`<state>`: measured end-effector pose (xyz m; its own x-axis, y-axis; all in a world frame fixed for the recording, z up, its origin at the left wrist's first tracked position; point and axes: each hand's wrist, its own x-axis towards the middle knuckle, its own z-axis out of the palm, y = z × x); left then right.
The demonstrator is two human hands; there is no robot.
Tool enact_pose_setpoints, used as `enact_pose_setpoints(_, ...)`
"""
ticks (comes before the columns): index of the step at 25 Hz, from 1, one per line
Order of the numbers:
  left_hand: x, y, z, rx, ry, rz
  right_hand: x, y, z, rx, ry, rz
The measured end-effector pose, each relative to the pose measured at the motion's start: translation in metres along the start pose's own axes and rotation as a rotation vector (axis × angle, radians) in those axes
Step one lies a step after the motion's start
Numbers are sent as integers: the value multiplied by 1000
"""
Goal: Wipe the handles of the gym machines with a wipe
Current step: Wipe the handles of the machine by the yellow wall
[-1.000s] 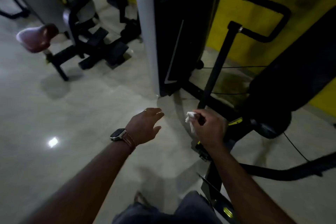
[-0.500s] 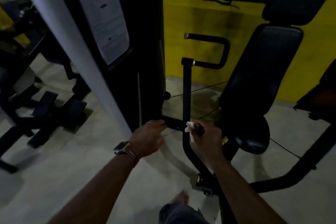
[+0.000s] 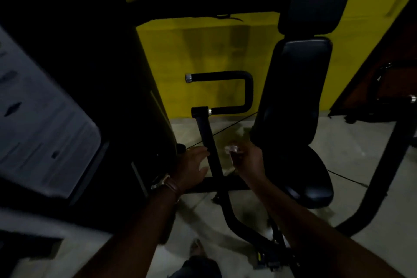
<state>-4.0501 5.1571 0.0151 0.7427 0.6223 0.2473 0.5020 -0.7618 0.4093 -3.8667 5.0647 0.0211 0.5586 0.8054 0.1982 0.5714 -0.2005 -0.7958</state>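
Wipe (image 3: 233, 149) pinched in our right hand (image 3: 249, 161) at 6 o'clock below the handle (image 3: 225, 92), left hand (image 3: 194, 165) loose-fingered and empty beside the post (image 3: 208, 142), likely staged to steady it before wiping upward.

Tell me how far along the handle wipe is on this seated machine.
Done: nothing shows as wiped; the frame cannot tell a cleaned surface. In hand: the right hand pinches the white wipe just right of the black upright lever arm, apart from it, while the left hand reaches open beside that arm. Left: the U-shaped handle above is untouched, so its wipe is probably next.
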Motion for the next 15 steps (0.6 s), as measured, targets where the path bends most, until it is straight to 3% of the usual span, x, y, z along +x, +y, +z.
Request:
enact_pose_setpoints(3,58,-40,9,-36,-52,48,42,-7,33,29,91,-1)
enact_pose_setpoints(8,145,-102,38,4,-77,-29,116,6,72,-106,49,-39)
enact_pose_setpoints(12,204,-131,61,110,-94,29,195,27,104,15,55,-61)
enact_pose_setpoints(15,228,-140,79,122,-97,-2,233,50,129,-65,-137,-218)
